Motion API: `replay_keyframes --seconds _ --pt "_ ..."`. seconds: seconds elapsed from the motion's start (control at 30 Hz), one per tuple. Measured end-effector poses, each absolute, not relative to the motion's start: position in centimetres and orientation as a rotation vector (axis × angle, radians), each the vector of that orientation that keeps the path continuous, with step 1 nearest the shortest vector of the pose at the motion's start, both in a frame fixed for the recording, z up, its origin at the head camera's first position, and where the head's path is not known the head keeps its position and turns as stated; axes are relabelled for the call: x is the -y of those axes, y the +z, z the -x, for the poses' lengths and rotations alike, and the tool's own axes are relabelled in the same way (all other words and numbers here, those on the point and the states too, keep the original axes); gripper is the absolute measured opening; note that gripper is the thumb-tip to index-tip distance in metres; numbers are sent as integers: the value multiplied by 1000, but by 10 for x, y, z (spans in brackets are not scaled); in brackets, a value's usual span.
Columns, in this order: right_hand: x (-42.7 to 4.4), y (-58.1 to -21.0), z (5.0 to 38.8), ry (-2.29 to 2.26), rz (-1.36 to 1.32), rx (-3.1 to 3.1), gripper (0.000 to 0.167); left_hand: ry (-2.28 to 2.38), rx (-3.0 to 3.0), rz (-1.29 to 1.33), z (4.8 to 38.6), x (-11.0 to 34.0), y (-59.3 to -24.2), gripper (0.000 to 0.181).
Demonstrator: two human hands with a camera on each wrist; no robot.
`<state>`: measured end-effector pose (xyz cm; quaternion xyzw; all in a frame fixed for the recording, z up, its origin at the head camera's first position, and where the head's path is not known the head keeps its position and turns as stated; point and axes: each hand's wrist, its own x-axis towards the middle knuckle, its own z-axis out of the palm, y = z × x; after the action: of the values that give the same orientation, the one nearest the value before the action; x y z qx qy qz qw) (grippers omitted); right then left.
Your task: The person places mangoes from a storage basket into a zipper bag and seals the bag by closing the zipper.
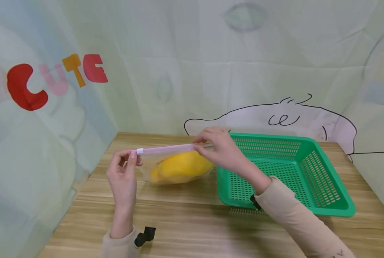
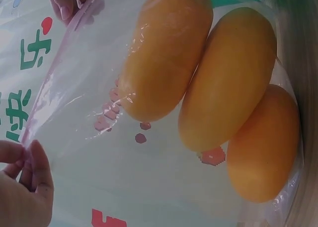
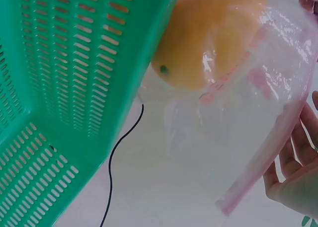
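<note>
Wood table (image 1: pixel 185 229): It is below what I hold. If I let go, things could hit it hard and bruise.
Green basket (image 1: pixel 337 175): It stands on the table, on my right. If I swing my load that way, it could catch on the rim.
Clear bag (image 1: pixel 159 157): I hold it by its pink strip (image 1: pixel 167 147), just beside the basket. I can't tell if the top is fully closed. If it gapes and tips, what's inside could roll out.
Yellow fruits (image 2: pixel 228 80): Three big ones are inside the bag. They look heavy, so their pull could stretch it.
Right hand (image 1: pixel 218 148): I pinch the strip near its right end. The plastic looks slippery, so a soft pinch could slide.
Left hand (image 1: pixel 124 179): I pinch the strip's other end. If only this side drops, the bag could tip.
White slider (image 1: pixel 140 151): It is by my left fingertips. A floppy strip could make it stick.
</note>
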<state>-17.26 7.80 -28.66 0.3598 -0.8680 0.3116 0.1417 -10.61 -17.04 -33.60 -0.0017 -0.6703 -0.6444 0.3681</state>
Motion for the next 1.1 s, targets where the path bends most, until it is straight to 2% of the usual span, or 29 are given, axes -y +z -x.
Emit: replay_keyframes --seconds 1.1 --pt "-9 -270 161 950 -1130 2427 15 -1709 1666 53 107 170 -336 25"
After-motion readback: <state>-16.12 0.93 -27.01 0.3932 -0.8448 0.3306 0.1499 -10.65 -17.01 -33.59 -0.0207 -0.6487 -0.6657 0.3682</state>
